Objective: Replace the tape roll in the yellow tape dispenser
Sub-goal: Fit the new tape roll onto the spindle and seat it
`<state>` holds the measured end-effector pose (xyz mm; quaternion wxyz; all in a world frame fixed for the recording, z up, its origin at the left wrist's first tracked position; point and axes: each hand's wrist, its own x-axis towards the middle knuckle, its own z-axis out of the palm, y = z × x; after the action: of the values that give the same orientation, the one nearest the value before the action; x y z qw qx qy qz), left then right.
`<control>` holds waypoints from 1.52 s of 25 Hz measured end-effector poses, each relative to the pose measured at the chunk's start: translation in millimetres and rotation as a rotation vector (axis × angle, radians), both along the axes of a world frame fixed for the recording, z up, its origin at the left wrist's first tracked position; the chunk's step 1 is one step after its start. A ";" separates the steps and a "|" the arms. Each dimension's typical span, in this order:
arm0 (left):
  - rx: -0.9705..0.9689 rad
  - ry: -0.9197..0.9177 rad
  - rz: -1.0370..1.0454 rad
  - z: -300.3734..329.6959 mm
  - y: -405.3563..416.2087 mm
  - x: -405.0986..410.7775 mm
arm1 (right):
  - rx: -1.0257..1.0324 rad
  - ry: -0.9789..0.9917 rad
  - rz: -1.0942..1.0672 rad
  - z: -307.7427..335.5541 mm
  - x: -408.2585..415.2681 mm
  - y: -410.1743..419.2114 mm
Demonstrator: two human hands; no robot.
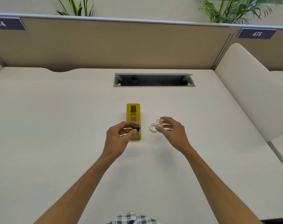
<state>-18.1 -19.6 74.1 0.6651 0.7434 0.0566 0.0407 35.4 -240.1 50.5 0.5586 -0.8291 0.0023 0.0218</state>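
Note:
The yellow tape dispenser (133, 113) stands on the white desk (57, 126), its long axis pointing away from me and its roll cavity open on top. My left hand (119, 136) pinches a small black spool (136, 127) between thumb and fingertips, just over the dispenser's near end. My right hand (169, 131) holds a whitish tape roll (159, 123) in its fingertips, a little above the desk to the right of the dispenser. A second pale ring (152, 127), thin and flat, lies on the desk just left of that hand.
An open cable slot (153, 80) is sunk into the desk behind the dispenser. A beige partition (121, 46) closes the back, a white side panel (244, 88) the right. Plants rise behind the partition.

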 end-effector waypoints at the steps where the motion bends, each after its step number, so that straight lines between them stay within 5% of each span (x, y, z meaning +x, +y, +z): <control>1: -0.003 -0.001 -0.003 0.5 -1.2 0.2 | 0.072 0.007 0.024 4.6 -3.5 3.8; 12: -0.029 -0.026 -0.055 3.8 -2.7 0.1 | 0.370 0.062 0.245 33.5 -24.4 34.8; 38: -0.004 -0.062 -0.099 -0.5 0.7 -1.6 | 0.337 0.075 0.171 30.3 -38.5 48.8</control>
<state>-19.7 -18.9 73.7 0.6693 0.7424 -0.0006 0.0305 -3.1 -191.4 80.8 0.6851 -0.7198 -0.0509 0.1001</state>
